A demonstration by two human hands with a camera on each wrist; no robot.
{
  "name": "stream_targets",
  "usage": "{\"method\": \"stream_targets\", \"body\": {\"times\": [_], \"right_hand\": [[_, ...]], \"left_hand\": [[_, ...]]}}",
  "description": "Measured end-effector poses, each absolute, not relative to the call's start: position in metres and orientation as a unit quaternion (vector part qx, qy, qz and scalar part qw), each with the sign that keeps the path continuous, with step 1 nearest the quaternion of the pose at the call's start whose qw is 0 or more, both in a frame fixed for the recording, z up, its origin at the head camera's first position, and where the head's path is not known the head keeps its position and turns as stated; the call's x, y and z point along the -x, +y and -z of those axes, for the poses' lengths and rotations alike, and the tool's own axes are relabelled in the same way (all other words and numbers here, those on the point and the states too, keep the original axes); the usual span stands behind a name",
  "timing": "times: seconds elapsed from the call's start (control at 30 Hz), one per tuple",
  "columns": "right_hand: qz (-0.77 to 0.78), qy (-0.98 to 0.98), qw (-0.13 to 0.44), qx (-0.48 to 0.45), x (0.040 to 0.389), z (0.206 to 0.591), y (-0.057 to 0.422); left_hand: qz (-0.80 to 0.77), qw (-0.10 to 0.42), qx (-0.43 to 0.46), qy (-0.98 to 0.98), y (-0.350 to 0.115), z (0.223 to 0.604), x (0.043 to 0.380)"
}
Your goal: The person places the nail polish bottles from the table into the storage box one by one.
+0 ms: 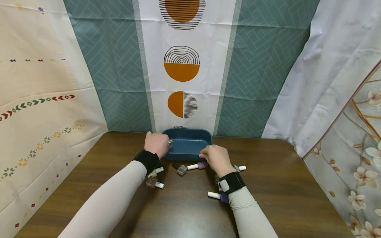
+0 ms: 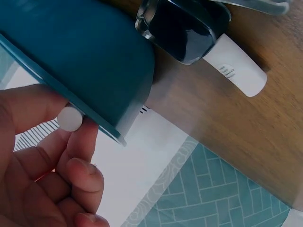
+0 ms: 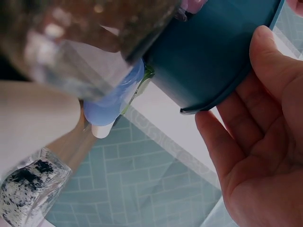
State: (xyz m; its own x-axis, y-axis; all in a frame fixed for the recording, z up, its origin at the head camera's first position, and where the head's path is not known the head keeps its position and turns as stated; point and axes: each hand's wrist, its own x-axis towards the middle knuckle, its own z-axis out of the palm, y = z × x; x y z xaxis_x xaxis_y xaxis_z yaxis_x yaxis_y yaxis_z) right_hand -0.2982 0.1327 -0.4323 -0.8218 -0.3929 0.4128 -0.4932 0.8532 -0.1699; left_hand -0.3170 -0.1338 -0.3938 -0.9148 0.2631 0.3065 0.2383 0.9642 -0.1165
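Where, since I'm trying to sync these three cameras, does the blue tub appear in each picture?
Head: the blue tub sits just below the picture's middle, its inside showing.
Left wrist: upper left, outer wall showing, cut off by the frame.
Right wrist: upper right, outer wall showing, cut off by the top edge.
Shared landmark: the teal cloth with pale lines, bottom right of centre in left wrist, bottom left of centre in right wrist.
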Motion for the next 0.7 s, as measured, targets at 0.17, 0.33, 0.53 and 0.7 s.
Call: {"method": "stream_targets", "body": {"times": [0.17,0.33,0.53,0.7], "right_hand": [[-0.136,-0.945,0.186,-0.234,0.298,0.432,0.132],[-0.138,-0.944,0.183,-0.236,0.298,0.433,0.133],[-0.138,-0.944,0.184,-0.236,0.298,0.434,0.134],[-0.139,-0.944,0.184,-0.236,0.299,0.433,0.133]], "left_hand": [[-0.054,0.115,0.114,-0.985,-0.129,0.392,0.323],[-0.056,0.099,0.105,-0.988,-0.129,0.396,0.33],[-0.052,0.096,0.105,-0.988,-0.128,0.402,0.335],[-0.053,0.082,0.097,-0.99,-0.127,0.402,0.339]]}}
